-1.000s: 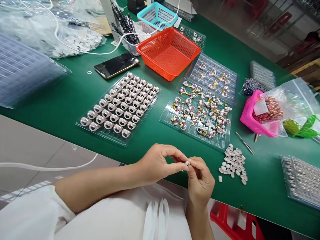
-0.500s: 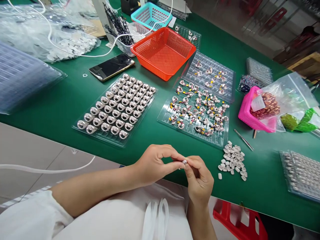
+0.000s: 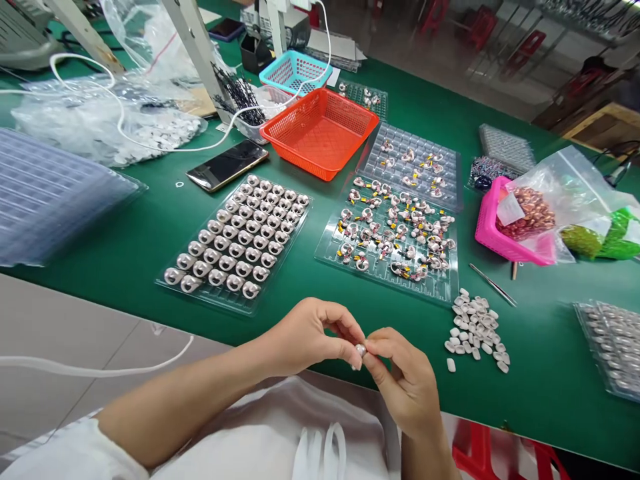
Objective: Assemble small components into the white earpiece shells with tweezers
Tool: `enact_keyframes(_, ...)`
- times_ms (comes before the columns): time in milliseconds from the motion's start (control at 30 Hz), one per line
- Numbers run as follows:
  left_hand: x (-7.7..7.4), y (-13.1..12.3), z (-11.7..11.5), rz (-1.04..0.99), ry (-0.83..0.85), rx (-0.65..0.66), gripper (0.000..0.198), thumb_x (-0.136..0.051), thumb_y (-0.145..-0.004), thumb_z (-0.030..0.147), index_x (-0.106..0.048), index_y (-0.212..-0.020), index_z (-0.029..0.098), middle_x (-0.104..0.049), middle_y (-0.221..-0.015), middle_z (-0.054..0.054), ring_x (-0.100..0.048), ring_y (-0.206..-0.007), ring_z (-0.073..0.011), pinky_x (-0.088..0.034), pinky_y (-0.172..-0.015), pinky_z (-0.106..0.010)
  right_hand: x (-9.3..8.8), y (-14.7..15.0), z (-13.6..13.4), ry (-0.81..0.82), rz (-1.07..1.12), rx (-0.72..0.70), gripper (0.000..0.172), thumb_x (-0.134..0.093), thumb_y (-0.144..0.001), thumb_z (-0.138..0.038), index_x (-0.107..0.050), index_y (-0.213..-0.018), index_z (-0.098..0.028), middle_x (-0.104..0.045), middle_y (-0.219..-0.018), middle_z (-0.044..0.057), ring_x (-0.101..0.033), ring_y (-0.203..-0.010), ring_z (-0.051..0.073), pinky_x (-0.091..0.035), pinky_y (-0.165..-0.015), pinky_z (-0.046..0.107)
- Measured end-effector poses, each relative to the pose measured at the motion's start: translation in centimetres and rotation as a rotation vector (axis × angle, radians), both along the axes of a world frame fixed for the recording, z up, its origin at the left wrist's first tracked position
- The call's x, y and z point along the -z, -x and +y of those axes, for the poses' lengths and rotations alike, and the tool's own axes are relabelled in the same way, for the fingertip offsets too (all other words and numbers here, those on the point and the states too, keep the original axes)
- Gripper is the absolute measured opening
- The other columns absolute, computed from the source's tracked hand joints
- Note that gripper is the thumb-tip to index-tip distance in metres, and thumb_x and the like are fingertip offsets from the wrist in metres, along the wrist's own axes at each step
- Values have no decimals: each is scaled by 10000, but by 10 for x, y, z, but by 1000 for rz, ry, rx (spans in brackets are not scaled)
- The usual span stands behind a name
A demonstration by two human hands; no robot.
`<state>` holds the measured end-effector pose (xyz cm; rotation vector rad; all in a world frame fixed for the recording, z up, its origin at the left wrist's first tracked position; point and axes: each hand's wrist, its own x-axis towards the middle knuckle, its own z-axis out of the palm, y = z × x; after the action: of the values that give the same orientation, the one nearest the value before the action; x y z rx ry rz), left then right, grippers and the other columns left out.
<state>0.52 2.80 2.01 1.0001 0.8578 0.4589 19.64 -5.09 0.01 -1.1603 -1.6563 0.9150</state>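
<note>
Near the table's front edge, my left hand (image 3: 320, 337) pinches a small shiny silver-white part (image 3: 361, 349) between thumb and fingers. My right hand (image 3: 405, 373) grips the same part from the other side, its thumb and forefinger closed. Fingertips cover much of it, so its exact kind is unclear. Left of the hands lies a clear tray (image 3: 247, 303) with rows of silver ring-like housings (image 3: 245, 237). Ahead, another clear tray (image 3: 330, 253) bears small wired parts (image 3: 385, 227) with yellow tabs. To the right is a heap of small whitish caps (image 3: 475, 323).
Behind the trays stand a red basket (image 3: 320, 137) and a phone (image 3: 227, 165). Tweezers (image 3: 493, 285) lie beyond the caps, near a pink basket (image 3: 487, 227) with bagged parts. Stacked plastic trays (image 3: 60, 200) sit at left, filled trays (image 3: 613, 347) at right. A white cable (image 3: 165, 148) crosses the back.
The view has tilted up a little, so the table things sit lower in the picture. My hands have turned slightly, and more of the silver part shows between the fingertips.
</note>
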Motion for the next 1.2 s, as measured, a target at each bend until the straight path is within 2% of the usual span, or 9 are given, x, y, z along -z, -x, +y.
enact_keyframes(267,1,4,3,-49,120,46,239,-920,-507,129,-741,-665,143,-760,-645,-1,-708,-638,-151,-568,-673,-260,-11,2,5,27,-1,-80,163,-621,-934,-83,-693,-974,-224,-701,-816,35,-653,-710,150,-526,-621,246)
enact_keyframes(467,8,4,1,-145,244,12,245,-912,-517,99,-723,-670,124,-766,-647,-16,-723,-620,-157,-588,-708,-295,-5,6,7,20,18,-65,180,-635,-923,-68,-694,-963,-233,-701,-808,21,-652,-714,141,-522,-630,234)
enact_keyframes(567,9,5,3,-136,219,27,257,-916,-531,110,-709,-684,124,-760,-654,-8,-718,-629,-153,-580,-703,-292,-1,5,7,41,41,-62,185,-642,-924,-72,-705,-974,-239,-707,-813,13,-658,-726,136,-528,-642,230)
enact_keyframes(667,10,5,6,-116,150,84,330,-932,-540,140,-719,-791,130,-768,-725,-2,-718,-697,-152,-568,-721,-285,-1,1,7,96,40,-62,155,-643,-938,-103,-722,-976,-231,-726,-838,25,-682,-751,146,-549,-669,246)
enact_keyframes(767,10,4,10,-169,149,214,418,-924,-603,177,-717,-963,140,-787,-843,-17,-723,-778,-147,-570,-789,-296,-7,-6,7,99,-5,-47,149,-641,-946,-131,-726,-1024,-225,-733,-867,42,-702,-789,165,-574,-697,270)
enact_keyframes(867,10,5,13,-160,119,269,293,-854,-728,217,-718,-975,139,-792,-871,-28,-724,-802,-135,-566,-823,-286,-12,-13,5,25,-109,-11,218,-616,-950,-125,-695,-1120,-236,-724,-902,44,-698,-796,162,-580,-696,273)
enact_keyframes(1033,3,6,11,-21,-17,156,181,-805,-795,263,-719,-893,138,-796,-858,-42,-739,-826,-162,-566,-814,-289,-6,-16,2,-189,-331,45,314,-572,-938,-65,-646,-1195,-230,-706,-951,63,-681,-823,162,-578,-688,277)
enact_keyframes(1100,0,3,8,-49,4,152,168,-805,-798,251,-717,-882,134,-790,-853,-41,-737,-821,-158,-564,-816,-288,-3,-14,3,-291,-382,76,354,-568,-927,-42,-645,-1215,-233,-696,-941,69,-675,-809,166,-579,-673,283)
enact_keyframes(1200,-1,-2,1,-152,131,134,223,-836,-779,270,-687,-866,130,-787,-854,-48,-745,-820,-161,-564,-822,-301,2,-12,4,-370,-390,123,399,-566,-920,-28,-645,-1245,-246,-699,-937,72,-684,-804,174,-591,-674,296)
